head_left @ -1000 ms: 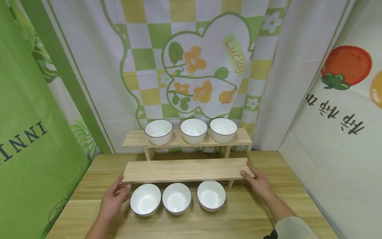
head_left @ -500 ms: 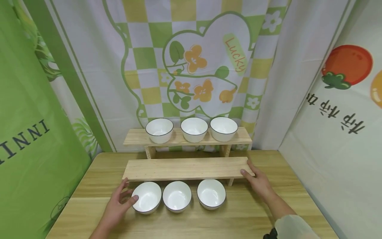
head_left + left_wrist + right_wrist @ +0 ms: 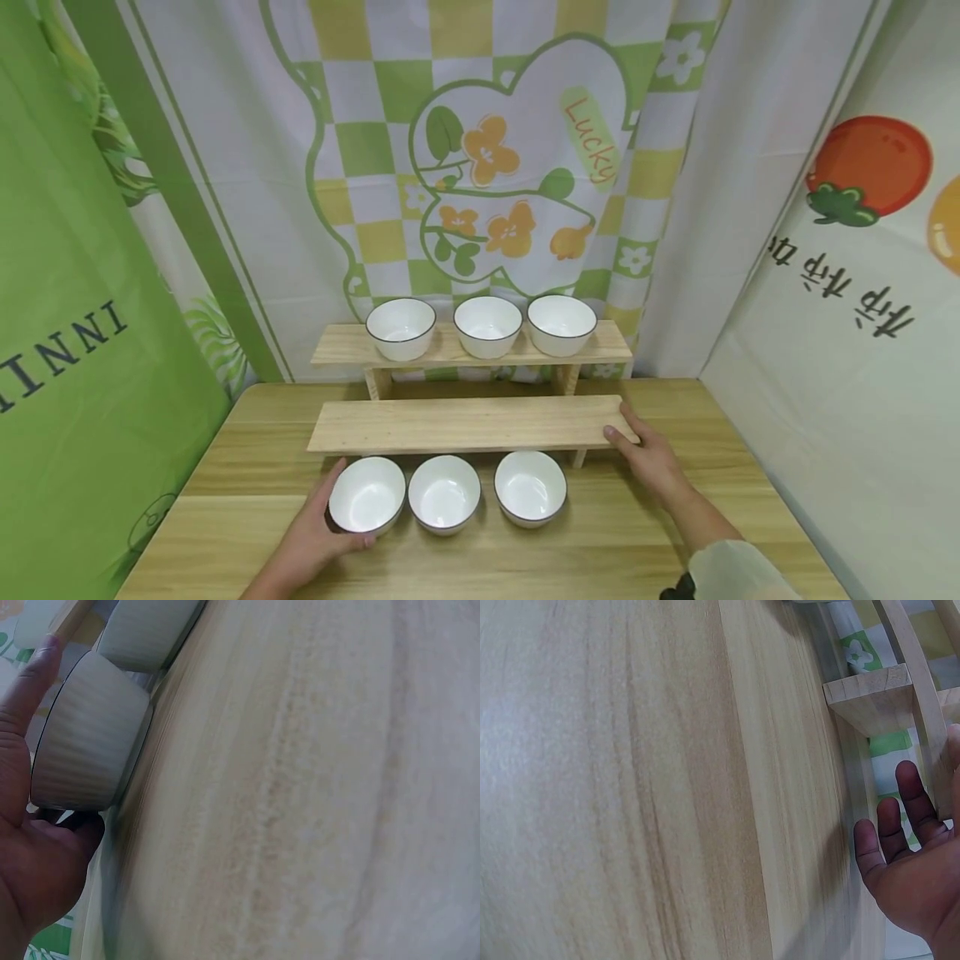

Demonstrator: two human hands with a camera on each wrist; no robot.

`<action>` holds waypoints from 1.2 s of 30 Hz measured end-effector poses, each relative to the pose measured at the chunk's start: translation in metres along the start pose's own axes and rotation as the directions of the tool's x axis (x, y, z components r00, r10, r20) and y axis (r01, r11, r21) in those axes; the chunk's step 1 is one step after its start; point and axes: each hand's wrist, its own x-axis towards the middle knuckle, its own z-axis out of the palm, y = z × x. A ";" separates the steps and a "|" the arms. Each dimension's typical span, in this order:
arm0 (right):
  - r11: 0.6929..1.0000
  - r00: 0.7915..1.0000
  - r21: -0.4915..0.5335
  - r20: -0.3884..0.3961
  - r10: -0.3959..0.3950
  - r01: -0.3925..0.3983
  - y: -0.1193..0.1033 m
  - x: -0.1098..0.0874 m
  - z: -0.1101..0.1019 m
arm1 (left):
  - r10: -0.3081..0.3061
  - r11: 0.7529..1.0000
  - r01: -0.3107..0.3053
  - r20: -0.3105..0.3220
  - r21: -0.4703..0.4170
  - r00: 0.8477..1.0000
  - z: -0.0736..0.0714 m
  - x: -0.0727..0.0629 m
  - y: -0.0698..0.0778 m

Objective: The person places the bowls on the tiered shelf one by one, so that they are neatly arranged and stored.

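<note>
On the bench [image 3: 622,550], the left hand [image 3: 309,537] has its thumb and fingers clamped round the leftmost front bowl [image 3: 367,495] (white, dark-rimmed), just before the lower wooden shelf [image 3: 472,423] at its left end. The right hand [image 3: 654,467] pinches that shelf's right end, thumb on top. The middle bowl [image 3: 445,493] and right bowl [image 3: 530,488] stand along its front edge; three matching bowls [image 3: 487,327] line the upper shelf [image 3: 339,347].

Left hand [image 3: 311,533] and right hand [image 3: 652,460], partly hidden
In the head view, the left's dark-rimmed white bowl [image 3: 367,495] and the right's front shelf board [image 3: 472,423] do the hiding; below the right hand, we cannot identify a cropped black object [image 3: 680,587].
</note>
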 end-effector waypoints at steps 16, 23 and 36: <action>1.000 1.000 0.010 -0.005 -0.003 0.003 0.000 0.000 0.000 | 0.005 0.999 -0.003 -0.056 0.043 0.998 0.011 0.004 -0.005; 1.000 1.000 -0.009 -0.006 -0.001 0.001 -0.001 0.000 0.001 | -0.012 0.996 0.018 -0.082 0.082 0.997 0.009 0.004 -0.004; 1.000 1.000 0.002 -0.004 0.001 0.000 -0.001 -0.001 0.001 | 0.091 0.990 -0.078 -0.115 0.113 0.989 -0.003 0.004 0.015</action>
